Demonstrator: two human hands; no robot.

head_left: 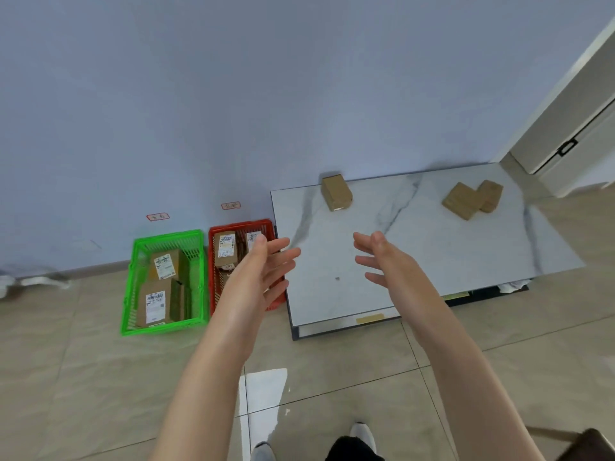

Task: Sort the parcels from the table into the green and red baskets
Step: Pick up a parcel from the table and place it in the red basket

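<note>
Both hands are held up empty, palms facing each other, fingers spread and nearly straight. The left hand (pixel 263 271) hangs in front of the red basket (pixel 239 224), the right hand (pixel 382 264) over the near part of the white marbled table (pixel 432 261).

The red basket holds an upright labelled parcel (pixel 225 249) and a second parcel (pixel 253 237), partly hidden by the left fingers. Just beside it, the green basket (pixel 163 329) holds two labelled parcels, a far one (pixel 164 266) and a near one (pixel 154 306).

On the table lie three plain parcels: a single box (pixel 336 192) at the far left edge, and, well apart from it, a flat box (pixel 462 200) touching a smaller box (pixel 491 194).
</note>
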